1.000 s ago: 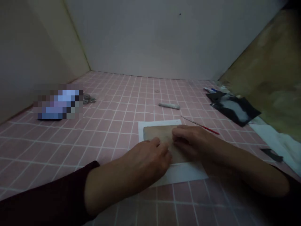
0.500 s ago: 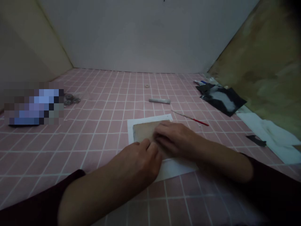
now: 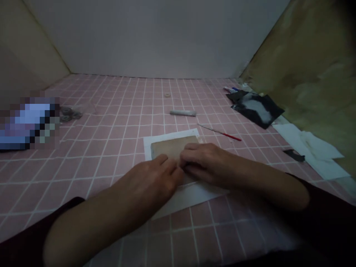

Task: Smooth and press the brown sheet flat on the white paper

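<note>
A flat tan board or block [image 3: 172,144] lies on a white sheet of paper [image 3: 191,196]. Over its near left part is my left hand [image 3: 158,178], its fingers curled and pressed together. My right hand [image 3: 207,161] is closed over the board's right side, with its fingertips close to those of the left. Whatever is pinched between the fingertips is hidden by the hands and too small to make out. Beyond the paper, a thin tool with a red handle [image 3: 232,137] and a metal shaft lies on the cloth.
A grey bar [image 3: 183,113] and a small pale ring [image 3: 167,95] lie farther back on the pink checked cloth [image 3: 116,122]. At right are a black sheet with white powder [image 3: 256,107], white papers [image 3: 314,148] and a dark scrap [image 3: 294,155]. Dark rings in a bag [image 3: 68,113] lie left.
The whole view has shifted slightly, so things sit a little further left and higher. Both hands stay over the board, fingertips together, with the left hand a little lower against it.
</note>
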Tool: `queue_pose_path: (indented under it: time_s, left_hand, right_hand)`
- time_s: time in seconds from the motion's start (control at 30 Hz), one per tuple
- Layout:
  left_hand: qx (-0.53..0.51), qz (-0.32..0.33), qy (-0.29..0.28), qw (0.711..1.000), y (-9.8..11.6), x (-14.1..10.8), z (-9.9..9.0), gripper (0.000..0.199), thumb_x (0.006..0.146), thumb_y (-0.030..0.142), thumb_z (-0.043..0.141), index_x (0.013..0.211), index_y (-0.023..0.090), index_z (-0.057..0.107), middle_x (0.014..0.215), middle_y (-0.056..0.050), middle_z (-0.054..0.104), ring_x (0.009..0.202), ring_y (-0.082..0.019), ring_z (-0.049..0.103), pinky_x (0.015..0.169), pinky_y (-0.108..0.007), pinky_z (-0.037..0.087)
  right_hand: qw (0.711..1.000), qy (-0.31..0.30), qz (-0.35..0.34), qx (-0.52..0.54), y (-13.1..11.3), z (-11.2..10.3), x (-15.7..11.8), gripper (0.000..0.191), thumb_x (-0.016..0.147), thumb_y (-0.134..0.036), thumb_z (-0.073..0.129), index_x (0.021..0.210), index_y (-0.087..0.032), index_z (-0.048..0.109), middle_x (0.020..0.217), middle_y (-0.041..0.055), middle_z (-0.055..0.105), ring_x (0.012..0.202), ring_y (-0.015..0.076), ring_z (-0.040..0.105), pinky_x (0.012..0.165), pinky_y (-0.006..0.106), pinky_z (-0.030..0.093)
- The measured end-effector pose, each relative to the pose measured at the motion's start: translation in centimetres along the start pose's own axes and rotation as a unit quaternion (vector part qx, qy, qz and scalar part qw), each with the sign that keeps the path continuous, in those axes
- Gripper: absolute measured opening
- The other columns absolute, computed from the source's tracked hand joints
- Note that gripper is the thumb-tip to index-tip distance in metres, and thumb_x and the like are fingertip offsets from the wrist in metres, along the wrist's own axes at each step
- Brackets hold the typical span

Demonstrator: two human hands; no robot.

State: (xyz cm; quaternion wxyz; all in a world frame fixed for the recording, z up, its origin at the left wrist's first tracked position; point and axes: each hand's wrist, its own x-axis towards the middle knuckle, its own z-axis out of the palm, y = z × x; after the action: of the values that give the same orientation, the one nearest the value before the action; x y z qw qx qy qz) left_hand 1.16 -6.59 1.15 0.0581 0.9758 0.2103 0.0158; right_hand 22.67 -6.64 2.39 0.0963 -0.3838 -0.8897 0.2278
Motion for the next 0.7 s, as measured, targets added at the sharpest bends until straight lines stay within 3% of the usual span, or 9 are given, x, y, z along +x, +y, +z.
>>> queue_pose_path:
  time_s: [0.13, 0.27, 0.33, 0.47, 0.53, 0.7]
  left_hand:
    - [-0.095, -0.025, -0.008, 0.995, -1.7, 0.4, 0.0, 0.014, 0.089, 0.014, 0.04, 0.079, 0.018, 0.049, 0.082, 0.0, 0.049, 0.068, -0.011, 0.044, 0.058, -0.026, 0.035]
    - [-0.18, -0.037, -0.001, 0.983, -3.2, 0.8, 0.0, 0.014, 0.09, 0.022, 0.043, 0.082, 0.018, 0.053, 0.088, 0.0, 0.052, 0.074, -0.009, 0.05, 0.063, -0.023, 0.038]
    - [-0.195, -0.035, -0.008, 0.98, -3.7, 1.0, 0.0, 0.012, 0.089, 0.022, 0.044, 0.082, 0.018, 0.053, 0.086, 0.001, 0.051, 0.072, -0.008, 0.049, 0.062, -0.022, 0.037]
    - [-0.196, -0.016, -0.004, 0.981, -4.0, 1.1, -0.1, 0.008, 0.085, 0.017, 0.048, 0.079, 0.017, 0.053, 0.086, 0.002, 0.051, 0.07, -0.007, 0.049, 0.062, -0.021, 0.036]
    - [-0.203, -0.01, 0.0, 0.979, -4.1, 1.2, -0.1, 0.007, 0.084, 0.016, 0.049, 0.079, 0.017, 0.053, 0.087, 0.002, 0.052, 0.071, -0.006, 0.049, 0.064, -0.02, 0.036]
    - [-0.217, -0.005, 0.012, 0.976, -4.3, 1.3, -0.2, 0.009, 0.082, 0.016, 0.052, 0.074, 0.017, 0.052, 0.084, 0.003, 0.052, 0.069, -0.006, 0.049, 0.063, -0.019, 0.035]
  right_hand:
    - [0.998, -0.045, 0.05, -0.018, -0.5, -0.3, -0.5, 0.015, 0.083, -0.008, 0.049, 0.071, -0.016, 0.052, 0.073, 0.0004, 0.052, 0.068, 0.0112, 0.049, 0.065, 0.025, 0.036]
    - [0.999, 0.0, 0.007, 0.036, -1.9, 1.2, -0.4, 0.011, 0.086, -0.008, 0.045, 0.085, -0.015, 0.053, 0.087, 0.0027, 0.055, 0.072, 0.0107, 0.05, 0.066, 0.024, 0.039]
    - [0.999, -0.007, -0.005, 0.03, -2.2, 1.5, -0.7, 0.013, 0.086, -0.007, 0.043, 0.087, -0.016, 0.053, 0.092, 0.0031, 0.055, 0.07, 0.01, 0.049, 0.063, 0.023, 0.038]
    - [0.996, -0.064, 0.064, -0.009, -2.1, 0.8, -1.4, 0.016, 0.086, -0.005, 0.044, 0.083, -0.019, 0.052, 0.079, -0.0011, 0.052, 0.062, 0.0087, 0.047, 0.057, 0.022, 0.036]
    - [0.996, -0.053, 0.07, -0.015, -2.2, 0.8, -1.4, 0.014, 0.086, -0.006, 0.044, 0.085, -0.018, 0.051, 0.081, -0.0005, 0.052, 0.064, 0.0092, 0.048, 0.059, 0.023, 0.037]
    - [1.0, -0.013, 0.011, -0.007, -2.9, 1.7, -1.4, 0.013, 0.087, -0.006, 0.041, 0.088, -0.018, 0.048, 0.089, 0.0013, 0.051, 0.068, 0.0093, 0.047, 0.061, 0.022, 0.037]
